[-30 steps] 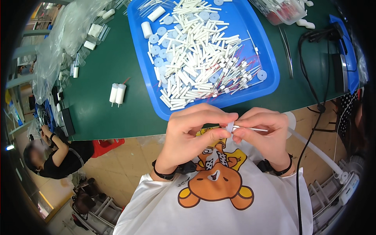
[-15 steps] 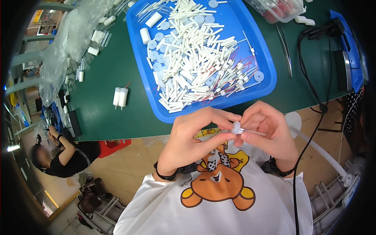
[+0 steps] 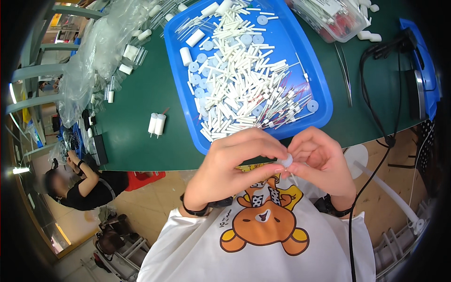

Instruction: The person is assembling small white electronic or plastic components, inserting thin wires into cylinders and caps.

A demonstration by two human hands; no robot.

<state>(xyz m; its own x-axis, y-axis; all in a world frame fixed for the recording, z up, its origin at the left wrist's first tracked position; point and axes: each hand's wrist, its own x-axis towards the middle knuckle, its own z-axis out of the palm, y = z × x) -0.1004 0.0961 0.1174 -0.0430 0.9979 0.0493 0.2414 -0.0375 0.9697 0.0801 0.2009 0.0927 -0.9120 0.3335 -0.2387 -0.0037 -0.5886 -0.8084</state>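
Close in front of my shirt, just off the table's near edge, both hands meet at a small translucent white disc. My left hand pinches its left side between thumb and fingers. From the right, my right hand has its thumb and fingers closed at the disc and its thin pale rod. The rod points down toward me; its upper part is hidden by the thumb. Just beyond my hands lies a blue tray holding many white tubes, translucent discs and thin metal pieces with red wires.
Two white cylinders stand together on the green table. Tweezers lie right of the tray, below a clear box. Black cables hang at the right. Plastic bags lie at left, with another person beyond.
The disc has turned in my fingers: its rod pointed right before and now points down toward me. My whole view has shifted slightly, moving the tray a little right and down.
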